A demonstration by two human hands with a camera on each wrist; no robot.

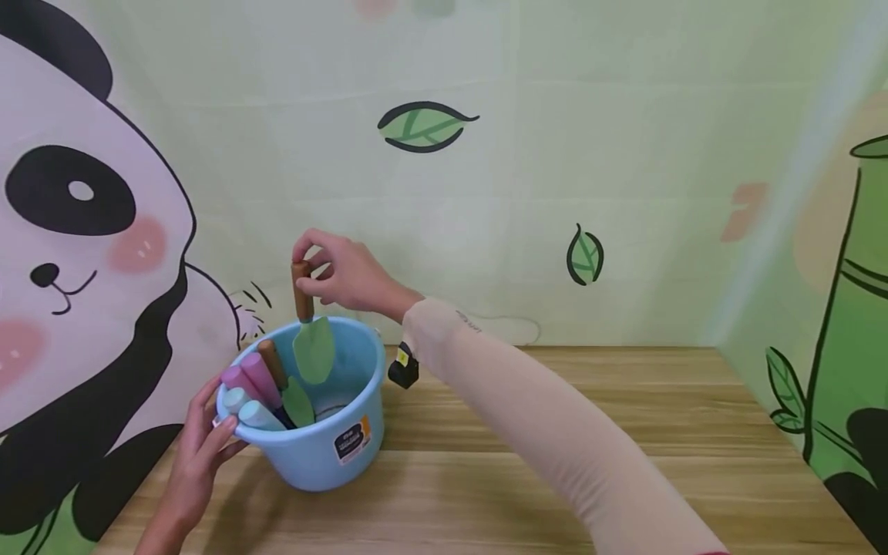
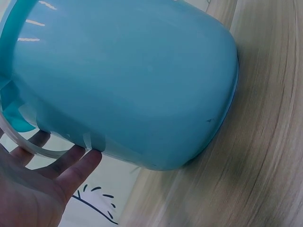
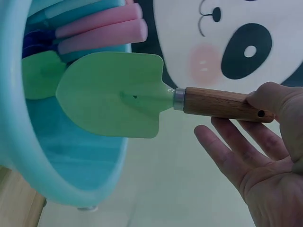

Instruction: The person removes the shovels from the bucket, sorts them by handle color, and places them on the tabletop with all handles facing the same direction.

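Observation:
My right hand (image 1: 347, 270) pinches the end of the wooden handle of a green trowel (image 1: 314, 351). The blade hangs down into the opening of a light blue bucket (image 1: 378, 385), clear of the inner wall in the right wrist view. My left hand (image 2: 42, 184) touches the bucket's outer side near the rim with nearly straight fingers, beside its white carrying handle (image 2: 47, 152). Inside the bucket lean a second green tool with a wooden handle (image 1: 272, 362), two pink-handled tools (image 3: 104, 38) and light blue handles (image 1: 258, 416). The blades of the pink-handled tools look dark blue.
The bucket stands on a wood-grain table (image 1: 541, 385). Behind it hangs a pale green backdrop (image 1: 499, 193) printed with a panda, leaves and bamboo. A small black device (image 1: 404, 368) hangs below my right wrist, next to the bucket rim.

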